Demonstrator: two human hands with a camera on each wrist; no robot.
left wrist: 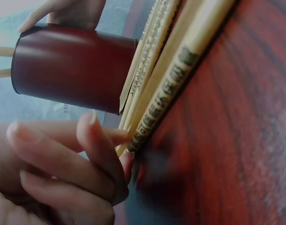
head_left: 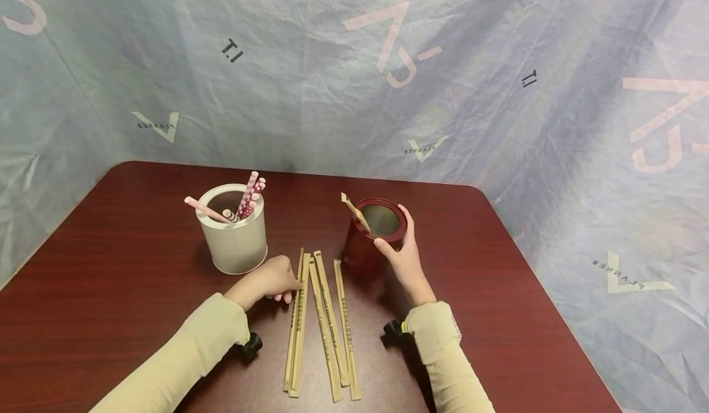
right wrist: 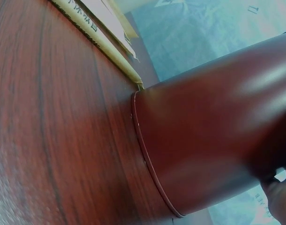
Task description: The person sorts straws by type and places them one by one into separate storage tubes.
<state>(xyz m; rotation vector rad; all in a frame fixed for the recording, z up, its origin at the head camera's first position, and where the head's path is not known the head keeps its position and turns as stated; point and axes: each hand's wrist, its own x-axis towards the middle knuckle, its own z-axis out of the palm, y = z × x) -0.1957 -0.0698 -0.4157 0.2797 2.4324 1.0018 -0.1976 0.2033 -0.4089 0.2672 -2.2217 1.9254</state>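
Note:
Several paper-wrapped straws (head_left: 327, 314) with dark printing lie on the table, roughly side by side. My left hand (head_left: 277, 279) is at the leftmost ones, its fingertips pinching a wrapped straw (left wrist: 166, 89) near the upper part. My right hand (head_left: 407, 259) grips a dark red can (head_left: 360, 253) from the right, thumb at the near rim and fingers round the far side. The can stands upright on the table, and wrapped straws (head_left: 354, 212) lean out over its left rim. In the right wrist view only a little of the right hand shows beside the can (right wrist: 208, 126).
A white can (head_left: 235, 247) stands at the left, holding several pink and patterned straws (head_left: 249, 200). The dark red wooden table (head_left: 138, 314) runs back to a printed grey cloth (head_left: 304, 80) hung behind it and at the sides.

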